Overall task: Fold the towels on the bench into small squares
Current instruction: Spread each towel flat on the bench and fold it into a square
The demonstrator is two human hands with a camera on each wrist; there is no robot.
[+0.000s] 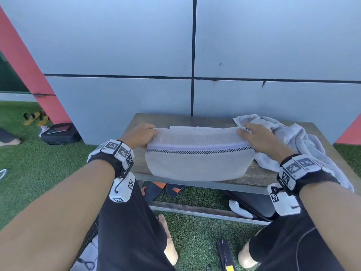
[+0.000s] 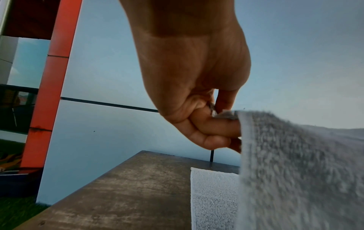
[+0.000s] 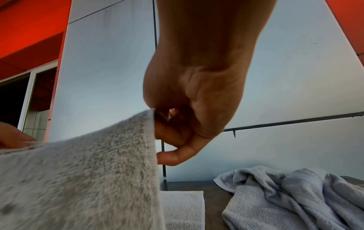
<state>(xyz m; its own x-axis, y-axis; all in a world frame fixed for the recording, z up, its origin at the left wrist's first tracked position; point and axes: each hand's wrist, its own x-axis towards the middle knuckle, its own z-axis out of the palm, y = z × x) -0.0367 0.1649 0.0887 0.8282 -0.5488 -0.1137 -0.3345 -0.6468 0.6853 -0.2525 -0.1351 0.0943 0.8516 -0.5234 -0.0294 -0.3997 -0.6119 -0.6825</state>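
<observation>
I am pinching the beige towel (image 1: 195, 163) taut above the bench (image 1: 259, 177), left hand (image 1: 139, 134) and right hand (image 1: 257, 138) each holding one top corner; its long axis is running left-right, ready to fold.

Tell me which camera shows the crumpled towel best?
The head view: the whole crumpled towel lies on the bench, right of the right hand. The right wrist view shows part; the left wrist view shows none.
</observation>
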